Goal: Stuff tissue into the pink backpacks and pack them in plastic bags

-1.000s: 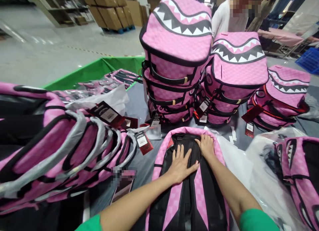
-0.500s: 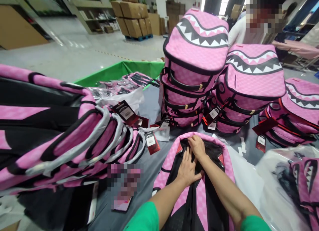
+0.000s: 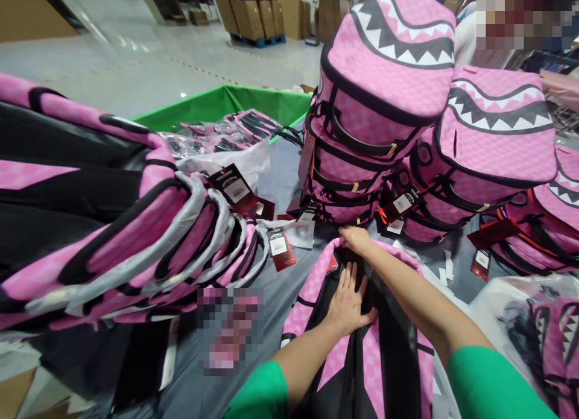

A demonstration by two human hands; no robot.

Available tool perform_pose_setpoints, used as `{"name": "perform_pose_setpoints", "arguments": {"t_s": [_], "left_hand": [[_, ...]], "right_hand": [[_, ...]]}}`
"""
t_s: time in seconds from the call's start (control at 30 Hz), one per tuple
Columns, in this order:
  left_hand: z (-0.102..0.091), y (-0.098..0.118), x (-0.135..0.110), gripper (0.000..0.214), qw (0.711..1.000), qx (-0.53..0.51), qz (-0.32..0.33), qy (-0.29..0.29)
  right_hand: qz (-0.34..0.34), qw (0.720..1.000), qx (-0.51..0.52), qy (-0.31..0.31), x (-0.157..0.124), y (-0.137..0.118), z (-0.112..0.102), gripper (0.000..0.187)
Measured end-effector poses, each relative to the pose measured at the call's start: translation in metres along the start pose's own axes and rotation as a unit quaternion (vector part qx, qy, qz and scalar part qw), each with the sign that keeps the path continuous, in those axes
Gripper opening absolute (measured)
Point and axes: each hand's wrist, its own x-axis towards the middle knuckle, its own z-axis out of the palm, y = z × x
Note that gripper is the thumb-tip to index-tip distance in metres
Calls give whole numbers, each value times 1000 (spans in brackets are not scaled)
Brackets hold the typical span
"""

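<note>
So the left hand (image 3: 346, 303) is spread flat, fingers apart, on the black back panel of a pink backpack (image 3: 353, 377), which lies back side up in the near middle of the desk (image 3: 275, 310). The right hand (image 3: 356, 241) is up at its far pink edge; can't tell if it's actually pinching anything. Just left of that edge there's a red hang tag (image 3: 281, 249), and imo it could get trapped if the bag slides left. Bigger worry: the tall stack (image 3: 384, 84) on the far side looks top-heavy, so a shove forward could tip it. The pile of backpacks (image 3: 136, 232) on the left might slump if an elbow catches it.
</note>
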Motion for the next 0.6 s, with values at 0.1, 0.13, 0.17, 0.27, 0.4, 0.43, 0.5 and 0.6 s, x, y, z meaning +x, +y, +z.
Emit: {"name": "perform_pose_setpoints", "arguments": {"t_s": [0.1,0.13,0.17,0.27,0.4,0.43,0.5,0.6], "left_hand": [[3,-2,0,91,1000,3,-2,3],[4,-2,1,92,1000,9,-4,4],[5,-2,1,92,1000,17,-6,7],[8,-1,1,90,998,52,1,26],[8,0,1,87,995,87,10,53],[8,0,1,86,995,88,11,55],[8,1,0,86,995,84,13,52],[7,0,0,87,996,77,13,44]], "right_hand": [[23,999,20,-29,16,4,8,34],[30,998,28,-37,18,6,9,34],[36,998,36,-41,17,7,8,33],[30,997,57,-29,-1,11,1,30],[22,997,68,10,-38,19,1,41],[32,997,67,20,-43,22,5,39],[65,995,66,37,-42,30,13,29],[119,989,66,55,-26,43,23,27]]}}
